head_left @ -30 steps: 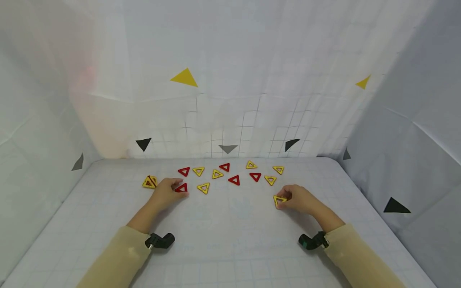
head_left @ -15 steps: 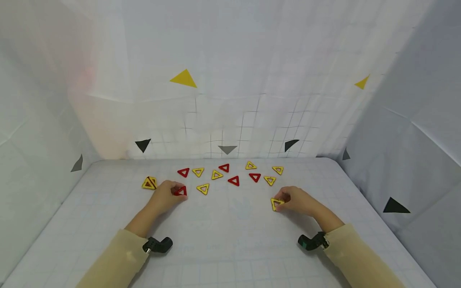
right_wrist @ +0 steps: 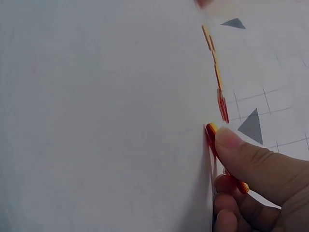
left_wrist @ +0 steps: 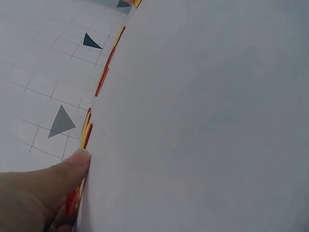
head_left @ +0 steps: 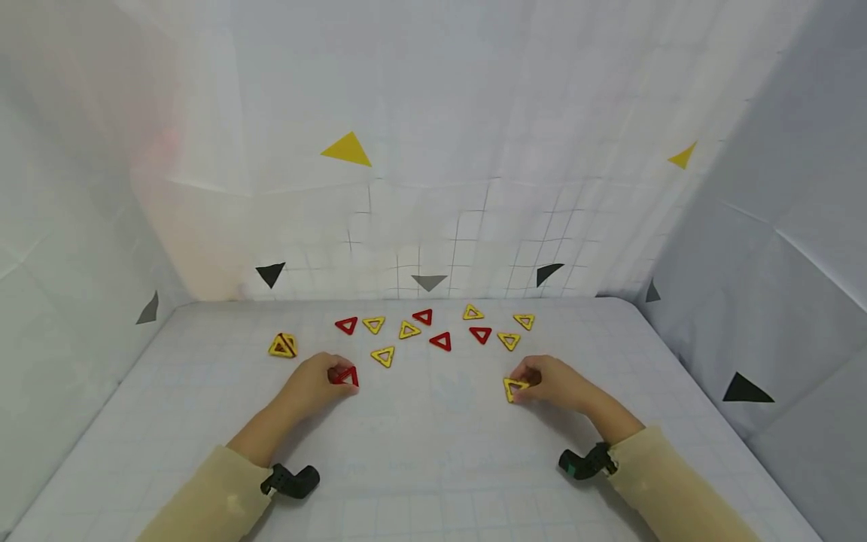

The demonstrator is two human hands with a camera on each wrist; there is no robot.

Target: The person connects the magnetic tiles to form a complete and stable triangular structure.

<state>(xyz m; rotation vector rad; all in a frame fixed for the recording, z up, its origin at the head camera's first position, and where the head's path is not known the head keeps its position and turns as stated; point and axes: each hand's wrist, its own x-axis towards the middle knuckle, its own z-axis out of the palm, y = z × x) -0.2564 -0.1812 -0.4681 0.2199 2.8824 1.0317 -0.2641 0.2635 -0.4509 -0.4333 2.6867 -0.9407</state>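
Observation:
My left hand [head_left: 308,390] pinches a red triangle frame piece [head_left: 355,376] between thumb and fingers, low over the left middle of the table. At the right, my right hand [head_left: 558,384] holds a yellow triangle frame piece [head_left: 507,390] the same way. In the right wrist view this yellow piece [right_wrist: 211,130] shows a red layer along its edge, with the thumb on one face. The left wrist view shows the red piece [left_wrist: 72,202] largely hidden behind the thumb. Nearest the left hand lie a loose yellow triangle [head_left: 390,355] and a red triangle [head_left: 347,332].
More red and yellow triangles, such as a red one [head_left: 448,340] and a yellow one [head_left: 509,347], lie scattered across the back of the white table [head_left: 420,467]. Left of them sits a yellow and dark red triangular cluster [head_left: 291,345]. White sheeting [head_left: 433,90] encloses the table.
Both hands have drawn toward the person with their triangles, and the right one has also shifted a little left. The red triangle has come away from the back row. Other pieces stay put.

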